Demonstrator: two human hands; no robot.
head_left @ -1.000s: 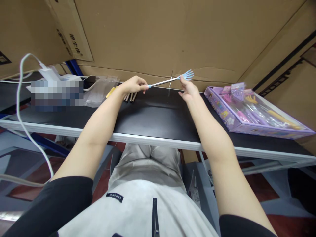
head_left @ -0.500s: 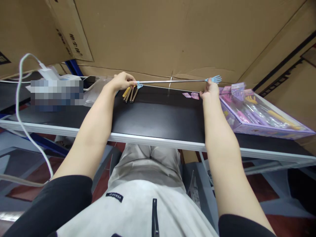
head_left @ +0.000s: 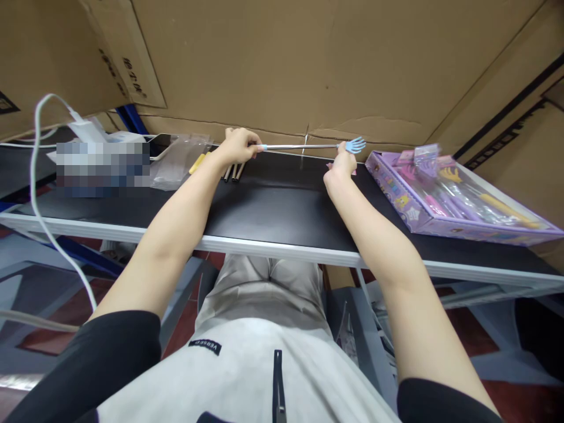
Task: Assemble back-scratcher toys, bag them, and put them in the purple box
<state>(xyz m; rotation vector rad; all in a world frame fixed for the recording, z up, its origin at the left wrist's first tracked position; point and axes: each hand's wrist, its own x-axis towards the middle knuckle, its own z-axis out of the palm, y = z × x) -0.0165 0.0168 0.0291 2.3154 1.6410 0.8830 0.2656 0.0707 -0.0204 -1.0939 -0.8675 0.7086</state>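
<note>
A telescopic back scratcher (head_left: 304, 147) with a silver rod and a light blue hand-shaped head is held level above the far side of the table. My left hand (head_left: 240, 147) is closed on its handle end, where a bit of light blue shows. Just below the blue head, my right hand (head_left: 341, 167) grips the other end. Beneath my left hand lie several brown-and-metal rods (head_left: 235, 172), partly hidden by it. A yellow handle (head_left: 197, 163) sits left of them. Small pink cards on the table are mostly covered by my right hand.
On the right stands a purple display box (head_left: 467, 232) of packaged back scratchers in pink, purple and yellow. A clear plastic bag (head_left: 174, 167) lies on the left, beside a blurred-out item and a white cable (head_left: 33, 182). Cardboard (head_left: 282, 64) walls the back of the black table (head_left: 282, 217).
My right hand has moved left with the blue head, and my left hand slightly right. The rod between them is shorter now.
</note>
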